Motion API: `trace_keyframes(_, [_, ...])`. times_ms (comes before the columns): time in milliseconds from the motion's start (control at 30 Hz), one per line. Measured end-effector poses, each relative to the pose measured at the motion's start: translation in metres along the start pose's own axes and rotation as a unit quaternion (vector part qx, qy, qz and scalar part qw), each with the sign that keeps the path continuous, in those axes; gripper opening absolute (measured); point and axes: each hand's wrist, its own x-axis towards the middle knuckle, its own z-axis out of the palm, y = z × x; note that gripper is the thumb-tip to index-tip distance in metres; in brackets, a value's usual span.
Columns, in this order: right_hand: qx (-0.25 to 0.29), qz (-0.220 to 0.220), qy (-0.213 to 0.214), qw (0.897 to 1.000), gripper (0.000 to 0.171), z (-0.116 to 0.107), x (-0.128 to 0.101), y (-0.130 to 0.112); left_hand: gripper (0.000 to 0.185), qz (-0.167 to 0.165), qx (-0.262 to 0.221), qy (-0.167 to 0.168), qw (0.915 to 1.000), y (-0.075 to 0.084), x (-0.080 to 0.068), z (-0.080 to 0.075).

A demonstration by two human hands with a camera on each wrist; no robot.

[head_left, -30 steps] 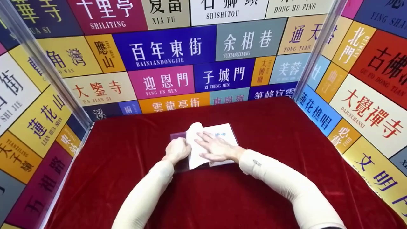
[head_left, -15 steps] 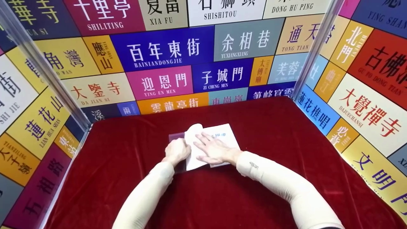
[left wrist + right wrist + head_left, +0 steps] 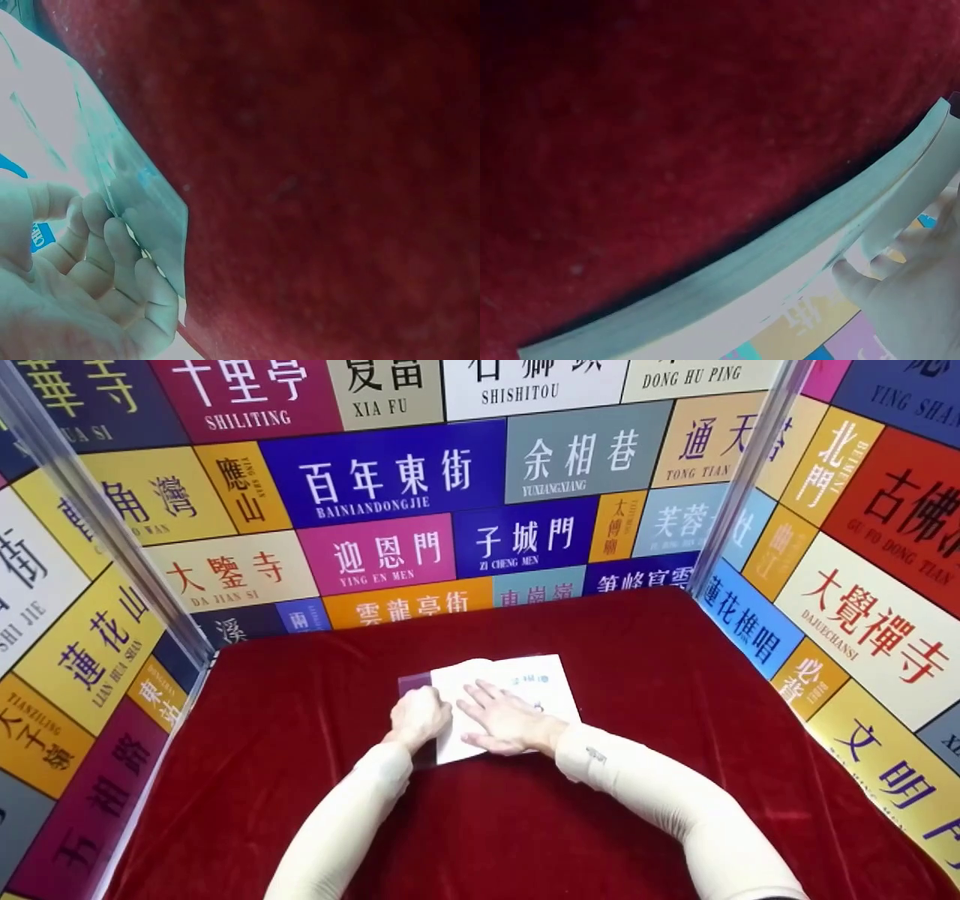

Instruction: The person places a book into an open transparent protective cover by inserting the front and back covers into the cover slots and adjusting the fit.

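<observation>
A white book [image 3: 534,681] with blue print lies open on the red velvet cloth [image 3: 300,735] at the table's middle. A dark see-through cover flap [image 3: 414,683] shows at its left side. My left hand [image 3: 420,715] sits at the book's left edge. In the left wrist view its curled fingers [image 3: 101,251] pinch the thin translucent cover [image 3: 154,217]. My right hand [image 3: 501,717] lies flat on the white page, fingers spread and pointing left. The right wrist view shows the thick page block [image 3: 780,262] with fingertips [image 3: 859,271] on the top page.
Walls covered in colourful sign panels [image 3: 390,472] enclose the table at the back, left and right. Shiny corner posts [image 3: 742,480] stand where the walls meet. Bare red cloth [image 3: 675,660] surrounds the book on all sides.
The page that arched up at the book's top left now lies flat under my right hand. The book looks slightly wider to the right. My left hand has stayed at the left edge.
</observation>
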Motion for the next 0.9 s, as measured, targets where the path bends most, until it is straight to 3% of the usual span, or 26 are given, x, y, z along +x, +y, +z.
trace_keyframes(400, [-0.01, 0.007, -0.006, 1.0, 0.083, 0.003, 0.008, -0.015, 0.033, -0.004, 0.003, -0.009, 0.9999, 0.004, -0.004, -0.003])
trace_keyframes(567, [0.017, 0.001, 0.004, 1.0, 0.085, 0.002, 0.009, -0.014, 0.035, -0.001, 0.002, 0.0, 1.0, 0.004, -0.007, -0.006])
trace_keyframes(700, [0.06, 0.014, -0.005, 0.998, 0.099, -0.001, 0.003, -0.01, 0.033, 0.003, -0.002, 0.002, 1.0, 0.003, -0.007, -0.006])
trace_keyframes(900, [0.089, 0.072, -0.028, 0.993, 0.131, -0.005, -0.004, -0.006, 0.028, 0.001, 0.001, 0.011, 0.9999, 0.001, -0.008, -0.008])
